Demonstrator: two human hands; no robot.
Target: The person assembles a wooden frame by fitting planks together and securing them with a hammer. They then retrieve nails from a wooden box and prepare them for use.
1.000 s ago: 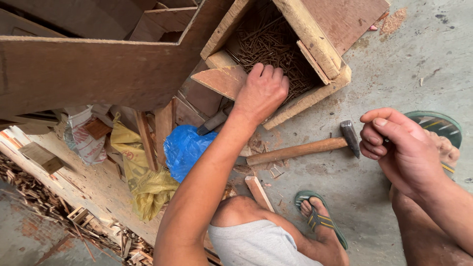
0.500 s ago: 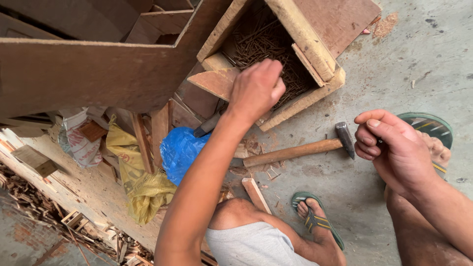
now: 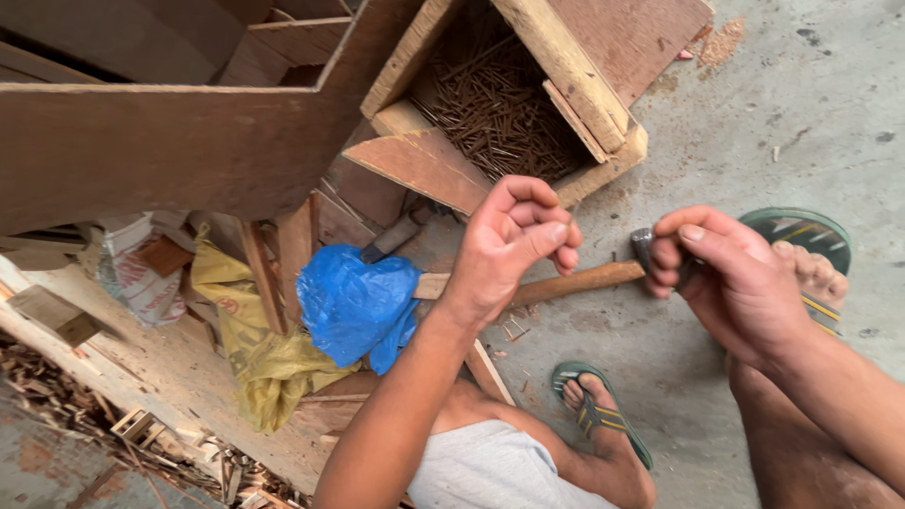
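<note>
Nails (image 3: 490,113) that lay under the left hand (image 3: 514,247) half a second ago are now left behind in the wooden box (image 3: 575,71): that hand has lifted out and drawn back toward the body, and it hangs above the hammer (image 3: 566,281). Its fingers curl tight, thumb pressed against the forefinger, as if pinching something small; whether a nail sits between them I cannot tell. The right hand (image 3: 731,283) has barely shifted. It is half closed, fingertips bunched near the hammer's metal head, and what it grips, if anything, is hidden.

The hammer lies flat on the concrete floor (image 3: 782,113), its wooden handle running leftward under the left wrist toward a crumpled blue plastic bag (image 3: 353,302). A yellow sack (image 3: 264,358) lies beside the bag, with wood offcuts and shavings along the lower left.

To do this well, I judge the pinch should stay firm and the hands should meet low over the floor, so that a small piece cannot drop among the scraps. Both sandalled feet are near the hammer, so any grab for the handle should be deliberate.
</note>
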